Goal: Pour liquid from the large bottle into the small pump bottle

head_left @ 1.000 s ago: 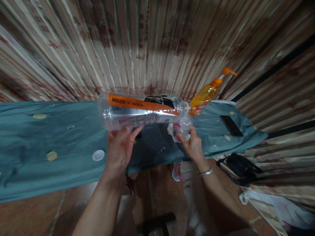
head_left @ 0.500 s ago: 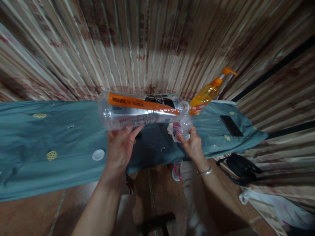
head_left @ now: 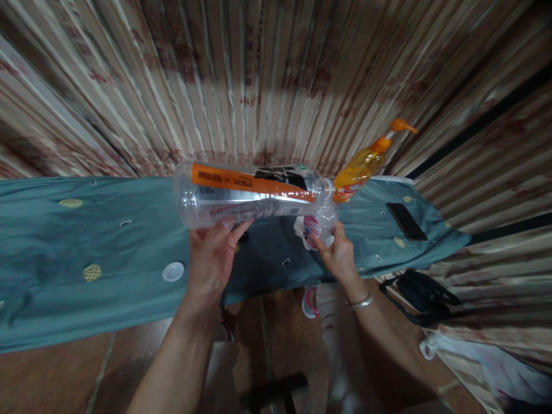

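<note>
Gripping from below, the left hand (head_left: 210, 261) holds a large clear plastic bottle with an orange and silver label (head_left: 250, 194), fingers and thumb wrapped up around its lower side near the base end. That large bottle lies almost level in the air above the table, its base toward 9 o'clock and its neck toward 3 o'clock. The right hand (head_left: 338, 257) is closed around a small clear plastic bottle with a pink and white label (head_left: 318, 223), which stands roughly upright with its mouth just under the large bottle's neck; whether the two openings touch is too blurred to tell. A thin silver bracelet (head_left: 359, 301) circles the right wrist.

Both bottles hang over a table covered in a teal cloth with yellow embroidered spots (head_left: 86, 241). On that cloth, at 8 o'clock from the left hand and just beside it, lies a round white bottle cap (head_left: 173, 271). At 1 o'clock from the right hand stands an amber plastic bottle with an orange pump top (head_left: 363, 164), leaning toward a striped floral curtain (head_left: 267, 75). A flat black phone (head_left: 405, 221) rests on the cloth at 3 o'clock from the small bottle, well apart from it. Below the table's right corner, a black bag (head_left: 420, 296) sits on the floor.
</note>
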Motion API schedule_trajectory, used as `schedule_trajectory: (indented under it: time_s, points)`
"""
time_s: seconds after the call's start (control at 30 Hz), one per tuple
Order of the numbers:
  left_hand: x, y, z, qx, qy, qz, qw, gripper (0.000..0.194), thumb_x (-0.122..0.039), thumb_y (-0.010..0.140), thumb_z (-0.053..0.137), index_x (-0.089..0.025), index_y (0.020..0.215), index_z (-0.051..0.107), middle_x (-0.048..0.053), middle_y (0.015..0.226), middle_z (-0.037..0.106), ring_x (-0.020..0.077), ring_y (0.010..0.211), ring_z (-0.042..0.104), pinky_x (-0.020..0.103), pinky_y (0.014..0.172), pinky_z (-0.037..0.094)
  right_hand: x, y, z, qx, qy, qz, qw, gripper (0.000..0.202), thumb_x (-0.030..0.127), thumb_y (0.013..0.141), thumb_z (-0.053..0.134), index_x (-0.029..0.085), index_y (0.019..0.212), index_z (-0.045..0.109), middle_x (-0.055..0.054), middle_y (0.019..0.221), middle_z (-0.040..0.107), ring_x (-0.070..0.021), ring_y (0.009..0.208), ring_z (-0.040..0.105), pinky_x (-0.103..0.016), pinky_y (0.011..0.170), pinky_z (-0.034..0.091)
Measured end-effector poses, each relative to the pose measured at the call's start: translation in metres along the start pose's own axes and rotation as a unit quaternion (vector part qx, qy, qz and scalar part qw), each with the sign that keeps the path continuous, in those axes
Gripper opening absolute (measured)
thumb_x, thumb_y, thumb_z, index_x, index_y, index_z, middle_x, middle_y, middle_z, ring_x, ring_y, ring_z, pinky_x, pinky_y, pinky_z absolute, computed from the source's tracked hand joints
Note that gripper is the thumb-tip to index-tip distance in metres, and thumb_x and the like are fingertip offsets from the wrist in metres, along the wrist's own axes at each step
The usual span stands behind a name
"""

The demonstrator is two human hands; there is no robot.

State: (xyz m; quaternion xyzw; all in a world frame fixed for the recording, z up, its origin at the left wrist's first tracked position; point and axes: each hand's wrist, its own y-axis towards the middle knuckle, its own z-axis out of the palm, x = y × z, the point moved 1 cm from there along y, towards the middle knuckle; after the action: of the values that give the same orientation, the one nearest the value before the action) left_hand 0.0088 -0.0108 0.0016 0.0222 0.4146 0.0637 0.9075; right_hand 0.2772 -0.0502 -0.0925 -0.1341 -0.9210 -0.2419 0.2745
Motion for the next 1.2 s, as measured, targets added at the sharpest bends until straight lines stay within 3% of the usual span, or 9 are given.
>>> schedule_trajectory:
  time_s: [0.2,0.47,0.7,1.0,1.2]
  points:
    - [-0.0015,-0.0001,0.0010,-0.002,-0.011,-0.004,1.000,0.033,-0.023,0.063,0.095,-0.028,0.085,0.071,-0.007,0.073,0.072,0.0246,0.100,0.075,0.054,0.102,0.062,-0.0012,-0.0002,0.0000,0.007,-0.006,0.001,1.000,0.070,0.068,0.092,0.056,0.014,0.135,0.054,-0.014,0.097,0.074,-0.0304,0.082,0.071,-0.040,0.073,0.055]
    - [-0.0025,0.0002,0.0016,0.003,0.006,0.000,1.000,0.039,-0.025,0.064,0.094,-0.031,0.096,0.073,-0.005,0.080,0.076,0.0273,0.106,0.075,0.056,0.104,0.060,-0.0030,0.0005,0.0014,-0.004,-0.015,-0.010,1.000,0.074,0.073,0.091,0.053,0.012,0.132,0.056,-0.014,0.092,0.074,-0.0296,0.078,0.071,-0.039,0.070,0.054]
    - [-0.0009,0.0002,0.0003,-0.001,-0.008,-0.006,1.000,0.030,-0.024,0.064,0.095,-0.028,0.082,0.071,-0.006,0.074,0.073,0.0239,0.099,0.076,0.056,0.105,0.060,-0.0016,-0.0002,0.0014,-0.007,-0.011,-0.015,1.000,0.074,0.075,0.092,0.051,0.012,0.131,0.056,-0.012,0.089,0.072,-0.0283,0.075,0.069,-0.039,0.070,0.054]
    - [-0.0012,-0.0002,0.0008,-0.003,-0.003,-0.004,1.000,0.032,-0.024,0.065,0.094,-0.029,0.088,0.071,-0.005,0.082,0.075,0.0257,0.105,0.075,0.055,0.105,0.059,-0.0036,-0.0002,0.0027,-0.014,-0.013,-0.018,1.000,0.077,0.080,0.091,0.049,0.013,0.129,0.057,-0.011,0.087,0.073,-0.0270,0.073,0.068,-0.037,0.068,0.053]
    - [-0.0006,0.0000,0.0002,0.000,-0.003,-0.004,1.000,0.030,-0.025,0.064,0.094,-0.028,0.082,0.070,-0.006,0.074,0.072,0.0264,0.102,0.075,0.057,0.104,0.059,-0.0030,-0.0002,0.0026,-0.015,-0.018,-0.013,1.000,0.089,0.086,0.089,0.044,0.010,0.132,0.057,-0.015,0.091,0.074,-0.0284,0.074,0.069,-0.040,0.070,0.055]
